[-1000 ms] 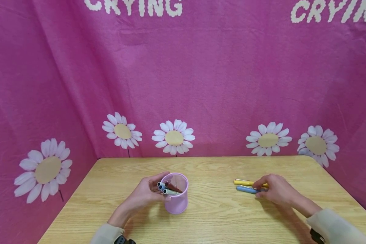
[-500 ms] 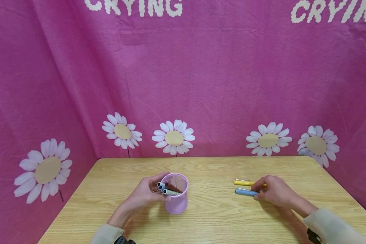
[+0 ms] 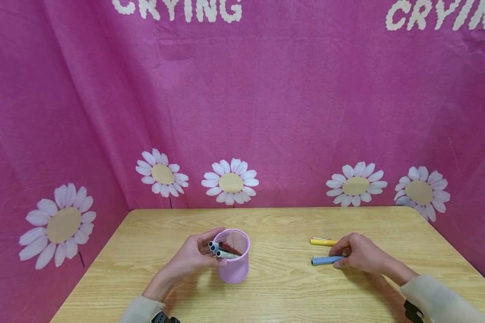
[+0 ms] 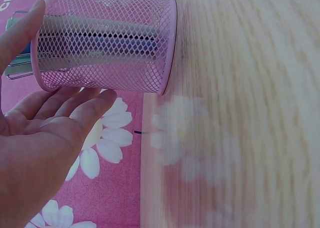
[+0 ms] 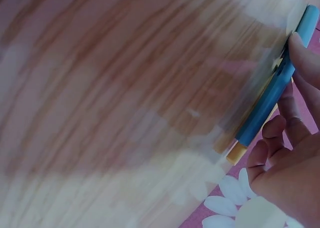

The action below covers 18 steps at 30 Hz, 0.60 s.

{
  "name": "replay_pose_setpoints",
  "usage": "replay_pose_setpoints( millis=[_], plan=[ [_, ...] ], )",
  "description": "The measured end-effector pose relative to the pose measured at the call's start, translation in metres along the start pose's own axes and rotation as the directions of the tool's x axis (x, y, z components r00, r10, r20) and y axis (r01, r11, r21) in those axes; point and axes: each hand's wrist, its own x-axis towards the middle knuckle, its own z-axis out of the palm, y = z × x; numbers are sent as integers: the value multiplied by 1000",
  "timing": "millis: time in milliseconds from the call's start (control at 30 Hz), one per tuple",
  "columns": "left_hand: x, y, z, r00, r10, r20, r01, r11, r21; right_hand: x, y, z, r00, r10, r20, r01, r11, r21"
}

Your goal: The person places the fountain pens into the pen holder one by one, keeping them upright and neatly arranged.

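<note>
A pink mesh pen cup [image 3: 235, 272] stands upright on the table. My left hand [image 3: 189, 256] holds it near the rim from the left side, thumb and fingers on either side in the left wrist view. Several pens [image 3: 226, 254], pale, blue and dark red, lean inside the cup. At the right, my right hand [image 3: 363, 254] pinches a blue pen [image 5: 270, 97] between thumb and fingers, low over the tabletop. A yellow pen [image 3: 321, 242] lies just beyond the blue one, partly hidden by the hand.
The light wood table [image 3: 283, 287] reaches back to a pink cloth backdrop [image 3: 291, 112] printed with white daisies and lettering. More of this cloth hangs along the left and right sides.
The blue pen has come away from the yellow pen, toward me, with my right hand. My left hand and the pen cup stay where they were.
</note>
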Motion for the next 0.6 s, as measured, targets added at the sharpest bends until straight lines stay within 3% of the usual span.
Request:
replay_pose_setpoints(
  millis=[600],
  plan=[
    [0, -1, -1, 1000, 8, 1, -8, 1000, -4, 1, -17, 17, 995, -79, 63, 70, 988, 138]
  ],
)
